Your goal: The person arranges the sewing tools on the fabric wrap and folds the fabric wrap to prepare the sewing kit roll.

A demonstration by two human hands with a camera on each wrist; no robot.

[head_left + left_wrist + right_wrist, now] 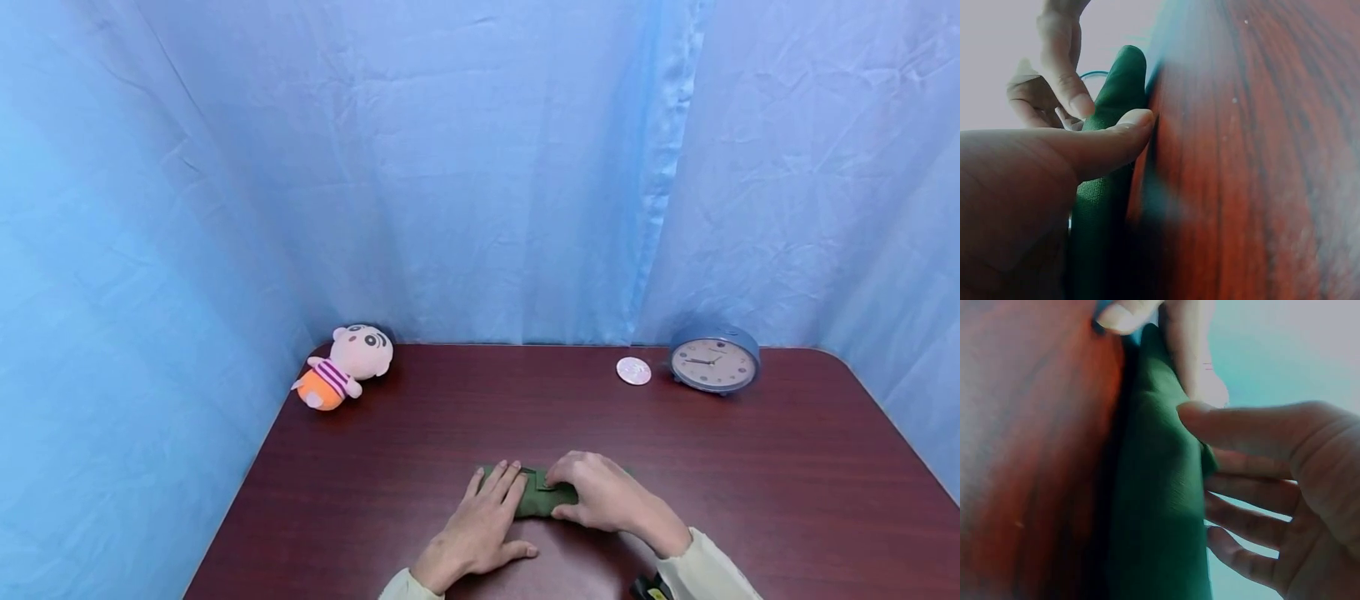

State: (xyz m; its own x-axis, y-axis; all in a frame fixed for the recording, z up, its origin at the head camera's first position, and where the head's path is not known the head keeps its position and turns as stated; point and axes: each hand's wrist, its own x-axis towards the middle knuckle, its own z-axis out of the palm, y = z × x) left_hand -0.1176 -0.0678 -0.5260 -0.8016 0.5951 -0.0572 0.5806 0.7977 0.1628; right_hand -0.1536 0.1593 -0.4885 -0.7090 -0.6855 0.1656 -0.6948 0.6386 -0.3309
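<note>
A green cloth pouch (538, 502) with a small flap lies lengthwise across the table in front of me. My left hand (480, 527) rests on its left part, fingers straight and thumb spread toward the near side. At the flap, my right hand (600, 492) bends its fingers and thumb and pinches the cloth. In the right wrist view, a corner of the green flap (1209, 461) stands out between the thumb and the fingers. The left wrist view shows the left thumb lying over the side of the pouch (1100, 200). The palm hides part of the flap in the head view.
A plush doll (352, 362) in a striped top lies at the table's back left. Toward the back right are a white round disc (633, 371) and a blue alarm clock (714, 362). A black object (649, 588) shows by the right sleeve. Blue curtains (480, 167) surround the table.
</note>
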